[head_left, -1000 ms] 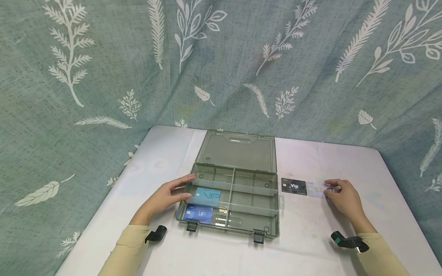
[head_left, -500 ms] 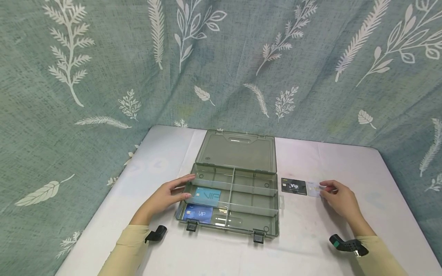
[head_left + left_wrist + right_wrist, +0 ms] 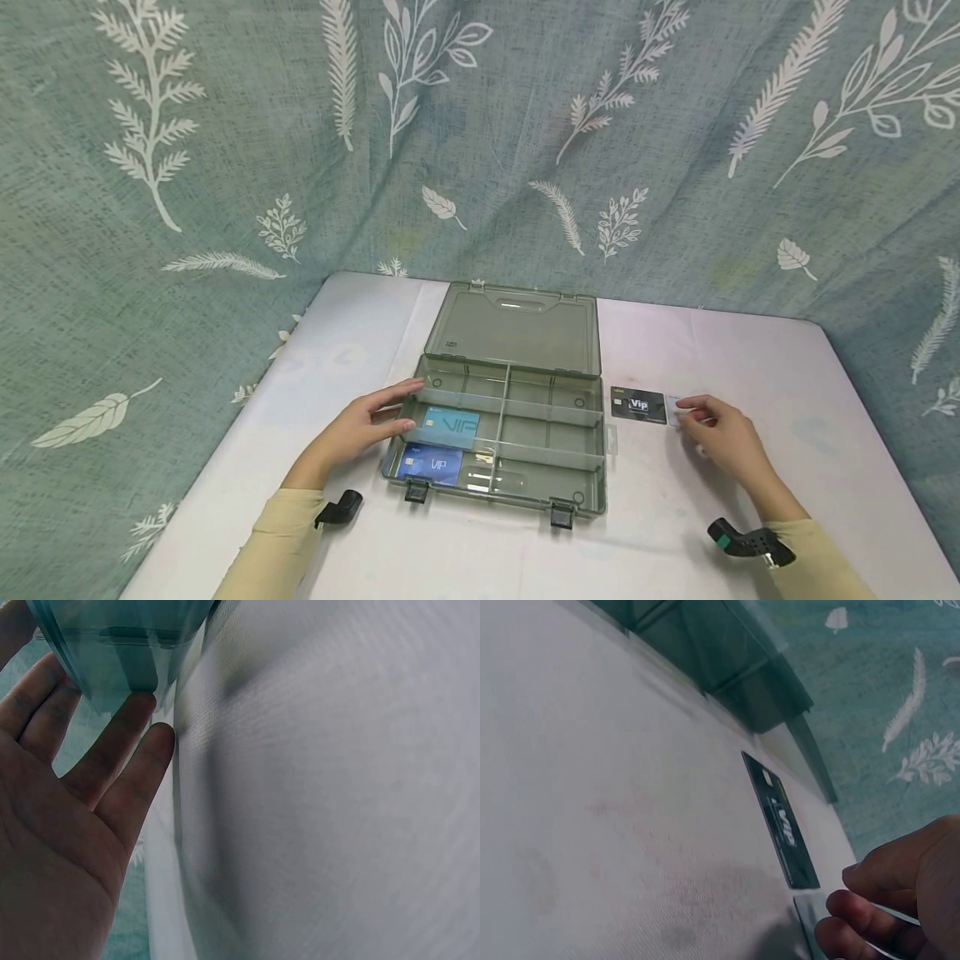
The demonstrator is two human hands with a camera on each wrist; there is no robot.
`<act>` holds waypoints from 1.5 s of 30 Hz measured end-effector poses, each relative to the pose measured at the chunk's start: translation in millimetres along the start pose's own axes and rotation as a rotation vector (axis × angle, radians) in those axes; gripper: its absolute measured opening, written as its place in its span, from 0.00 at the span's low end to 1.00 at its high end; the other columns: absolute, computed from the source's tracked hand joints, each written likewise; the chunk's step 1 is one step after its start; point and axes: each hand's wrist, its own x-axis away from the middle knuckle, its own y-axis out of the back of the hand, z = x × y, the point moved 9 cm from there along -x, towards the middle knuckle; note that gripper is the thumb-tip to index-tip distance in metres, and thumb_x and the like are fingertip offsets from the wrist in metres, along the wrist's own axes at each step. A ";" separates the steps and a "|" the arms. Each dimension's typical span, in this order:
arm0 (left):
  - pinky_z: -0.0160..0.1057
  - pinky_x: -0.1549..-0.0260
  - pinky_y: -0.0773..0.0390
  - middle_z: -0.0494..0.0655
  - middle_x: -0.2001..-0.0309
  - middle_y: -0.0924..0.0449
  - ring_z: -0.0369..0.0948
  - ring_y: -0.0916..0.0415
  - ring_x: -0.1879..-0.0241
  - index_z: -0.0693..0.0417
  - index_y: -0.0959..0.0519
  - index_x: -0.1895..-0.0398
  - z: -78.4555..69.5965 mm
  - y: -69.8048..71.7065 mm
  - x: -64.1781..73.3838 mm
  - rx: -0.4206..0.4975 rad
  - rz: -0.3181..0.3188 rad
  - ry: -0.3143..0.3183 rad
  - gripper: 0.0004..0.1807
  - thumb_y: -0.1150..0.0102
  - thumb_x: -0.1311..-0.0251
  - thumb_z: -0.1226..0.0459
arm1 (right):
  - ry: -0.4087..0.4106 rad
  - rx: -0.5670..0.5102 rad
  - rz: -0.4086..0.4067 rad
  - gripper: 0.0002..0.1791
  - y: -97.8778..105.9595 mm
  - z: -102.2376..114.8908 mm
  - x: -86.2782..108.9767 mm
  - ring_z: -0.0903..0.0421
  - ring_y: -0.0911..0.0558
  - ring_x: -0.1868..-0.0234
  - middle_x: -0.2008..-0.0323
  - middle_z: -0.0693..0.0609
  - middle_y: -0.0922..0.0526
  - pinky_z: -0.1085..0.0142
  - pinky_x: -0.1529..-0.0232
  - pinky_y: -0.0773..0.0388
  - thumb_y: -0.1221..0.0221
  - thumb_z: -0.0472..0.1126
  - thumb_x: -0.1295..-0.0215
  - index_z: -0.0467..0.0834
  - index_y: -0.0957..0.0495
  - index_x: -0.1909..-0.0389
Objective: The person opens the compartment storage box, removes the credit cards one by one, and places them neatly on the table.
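My left hand [image 3: 373,423] rests its fingertips and thumb against the left side of a see-through grey-green compartment box [image 3: 550,394], whose lid [image 3: 517,329] lies back. The left wrist view shows its fingers spread against the box wall [image 3: 112,645]. On the table right of the box, my right hand [image 3: 720,429] hovers with bent fingers over a pale card [image 3: 672,408], covering most of it. In the right wrist view, thumb and fingertips are apart at the edge of the pale card [image 3: 808,911]. A black VIP card [image 3: 638,405] lies directly to its left.
A light-blue VIP card [image 3: 448,427] lies in the box's middle left compartment. A dark-blue VIP card [image 3: 429,464] is in the front left one. Two black latches [image 3: 562,517] hang at the front. A patterned green curtain [image 3: 517,208] stands behind the white table [image 3: 675,533].
My right hand has slid left over the pale card and hides more of it. The cards and box stay where they were. My left hand has not moved.
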 end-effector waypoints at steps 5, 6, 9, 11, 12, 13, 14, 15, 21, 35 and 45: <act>0.52 0.29 0.33 0.46 0.23 0.40 0.51 0.42 0.24 0.53 0.32 0.25 0.0 -0.1 0.5 -0.005 -0.001 0.007 0.35 0.33 0.34 0.60 | 0.024 -0.017 0.032 0.16 -5.4 8.5 3.6 0.55 0.21 0.68 0.62 0.44 0.17 0.67 0.79 0.21 0.39 0.39 0.29 0.35 0.19 0.46; 0.52 0.29 0.33 0.46 0.23 0.40 0.51 0.42 0.24 0.53 0.32 0.25 0.2 -0.1 0.7 -0.006 -0.001 0.008 0.35 0.33 0.33 0.60 | 0.025 -0.022 0.039 0.15 -6.5 9.6 4.3 0.55 0.21 0.69 0.62 0.45 0.17 0.67 0.79 0.21 0.39 0.39 0.29 0.36 0.19 0.46; 0.52 0.29 0.33 0.44 0.23 0.40 0.50 0.42 0.24 0.53 0.32 0.25 0.2 -0.3 0.8 -0.008 -0.001 0.014 0.35 0.33 0.33 0.59 | 0.023 -0.033 0.063 0.16 -10.0 12.0 6.4 0.55 0.21 0.69 0.62 0.46 0.17 0.67 0.79 0.22 0.40 0.39 0.28 0.36 0.20 0.45; 0.52 0.29 0.33 0.44 0.23 0.40 0.50 0.42 0.24 0.53 0.32 0.25 0.0 -0.5 0.8 -0.009 -0.001 0.014 0.35 0.33 0.33 0.59 | 0.025 -0.031 0.071 0.16 -11.8 13.5 7.7 0.55 0.22 0.70 0.63 0.46 0.17 0.67 0.79 0.23 0.41 0.39 0.28 0.35 0.20 0.45; 0.52 0.29 0.33 0.44 0.23 0.40 0.50 0.42 0.24 0.53 0.32 0.25 0.1 -0.4 0.8 -0.010 -0.002 0.014 0.35 0.33 0.33 0.59 | 0.028 -0.031 0.073 0.16 -12.6 14.4 8.3 0.55 0.22 0.70 0.63 0.46 0.17 0.67 0.79 0.23 0.41 0.39 0.28 0.35 0.20 0.45; 0.52 0.29 0.33 0.44 0.23 0.40 0.50 0.42 0.24 0.53 0.32 0.25 0.3 -0.3 0.8 -0.010 -0.002 0.014 0.35 0.33 0.33 0.58 | 0.032 -0.032 0.075 0.16 -13.4 15.5 8.9 0.56 0.22 0.70 0.63 0.46 0.17 0.67 0.79 0.23 0.41 0.39 0.28 0.35 0.20 0.45; 0.52 0.29 0.33 0.44 0.23 0.40 0.50 0.42 0.24 0.53 0.32 0.25 0.7 -0.2 1.0 -0.012 -0.003 0.014 0.35 0.33 0.33 0.59 | 0.038 -0.038 0.075 0.15 -14.3 16.6 9.5 0.56 0.22 0.70 0.63 0.46 0.17 0.67 0.79 0.22 0.41 0.38 0.28 0.35 0.20 0.45; 0.53 0.29 0.33 0.44 0.23 0.40 0.51 0.42 0.24 0.53 0.32 0.25 1.1 0.0 1.1 -0.013 -0.004 0.013 0.35 0.33 0.33 0.59 | 0.046 -0.046 0.076 0.15 -15.0 18.2 10.0 0.56 0.21 0.70 0.63 0.46 0.17 0.67 0.79 0.22 0.40 0.38 0.28 0.35 0.20 0.45; 0.53 0.29 0.33 0.44 0.23 0.39 0.50 0.42 0.25 0.52 0.32 0.25 1.7 0.5 1.1 -0.017 -0.007 0.019 0.35 0.33 0.33 0.58 | 0.090 -0.093 0.081 0.14 -20.2 26.4 13.5 0.56 0.21 0.72 0.65 0.46 0.17 0.67 0.79 0.20 0.39 0.36 0.30 0.35 0.19 0.47; 0.52 0.29 0.33 0.44 0.23 0.39 0.50 0.42 0.24 0.53 0.32 0.25 0.5 0.2 1.2 -0.012 -0.006 0.025 0.35 0.33 0.34 0.58 | 0.121 -0.180 0.119 0.13 -32.4 44.6 19.6 0.52 0.19 0.73 0.66 0.45 0.16 0.63 0.80 0.18 0.38 0.35 0.31 0.36 0.19 0.47; 0.50 0.29 0.33 0.43 0.23 0.39 0.50 0.42 0.25 0.52 0.32 0.25 2.4 0.3 0.7 -0.017 -0.014 0.024 0.35 0.32 0.34 0.58 | 0.201 -0.159 0.116 0.12 -35.0 65.6 24.9 0.59 0.20 0.71 0.68 0.51 0.16 0.68 0.76 0.22 0.36 0.37 0.31 0.38 0.17 0.49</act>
